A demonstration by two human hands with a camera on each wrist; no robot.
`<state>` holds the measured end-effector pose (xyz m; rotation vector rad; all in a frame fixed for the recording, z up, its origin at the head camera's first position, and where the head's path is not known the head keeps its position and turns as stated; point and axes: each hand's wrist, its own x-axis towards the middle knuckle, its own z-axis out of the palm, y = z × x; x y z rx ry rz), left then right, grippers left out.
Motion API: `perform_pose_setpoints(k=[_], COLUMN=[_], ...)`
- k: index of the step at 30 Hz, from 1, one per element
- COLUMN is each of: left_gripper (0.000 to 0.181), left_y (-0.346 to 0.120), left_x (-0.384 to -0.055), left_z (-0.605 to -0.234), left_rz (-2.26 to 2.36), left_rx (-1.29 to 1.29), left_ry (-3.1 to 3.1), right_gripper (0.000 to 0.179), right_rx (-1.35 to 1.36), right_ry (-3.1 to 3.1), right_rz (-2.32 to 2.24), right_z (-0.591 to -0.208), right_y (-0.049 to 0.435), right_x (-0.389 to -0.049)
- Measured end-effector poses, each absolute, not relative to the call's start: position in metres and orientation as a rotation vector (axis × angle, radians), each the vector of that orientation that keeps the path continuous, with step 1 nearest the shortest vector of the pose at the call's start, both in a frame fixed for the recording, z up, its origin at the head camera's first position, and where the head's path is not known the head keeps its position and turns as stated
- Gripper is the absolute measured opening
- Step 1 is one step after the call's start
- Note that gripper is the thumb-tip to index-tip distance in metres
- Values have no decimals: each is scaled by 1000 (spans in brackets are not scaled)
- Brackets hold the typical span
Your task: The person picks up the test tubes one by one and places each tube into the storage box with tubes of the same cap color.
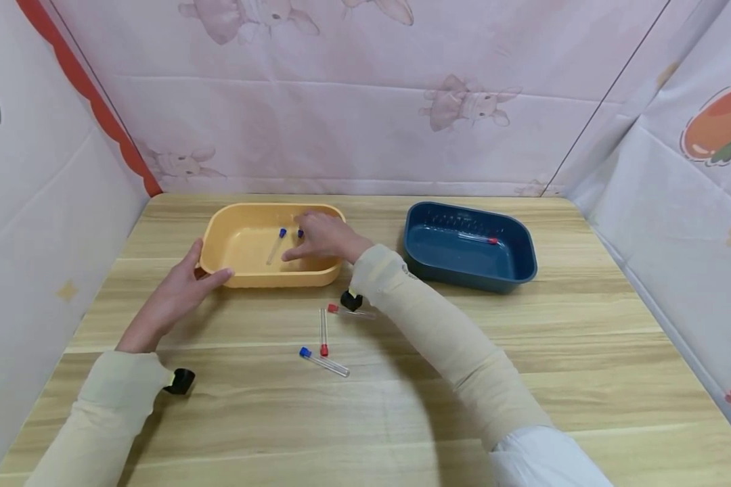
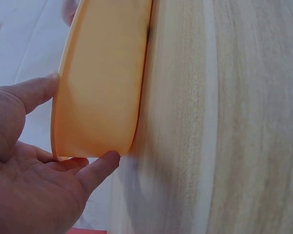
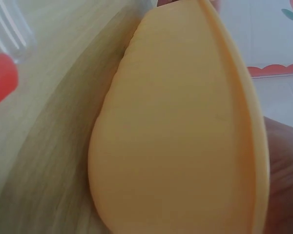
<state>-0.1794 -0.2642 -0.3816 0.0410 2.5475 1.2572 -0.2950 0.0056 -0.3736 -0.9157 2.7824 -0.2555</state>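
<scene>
left fingers (image 2: 101, 171), spread, hold yellow tray (image 2: 100, 87)

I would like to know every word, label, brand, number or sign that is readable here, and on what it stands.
No text can be read in any view.
Long beige cloth right sleeve: small dark marks near the cuff, too small to tell if lettering.
Yellow rectangular plastic tray, dark-blue rectangular plastic tray, clear slim capped tubes: no readable text.
</scene>
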Motion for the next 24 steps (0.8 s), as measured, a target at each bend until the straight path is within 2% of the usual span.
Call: perform_pose_setpoints(k=[10, 24], left_gripper=[112, 111], left_y=[-264, -264], left_x=[-179, -179], left_z=[-380, -381], left_rz=[1247, 1253], left_rx=[32, 34], left_ry=[2545, 2541], right_gripper=[80, 78], right_rx=[-1059, -960], right_ry=[2764, 2687], right_rz=[-597, -937], right_z=[-372, -354], right_y=[17, 57], right_x=[-294, -270])
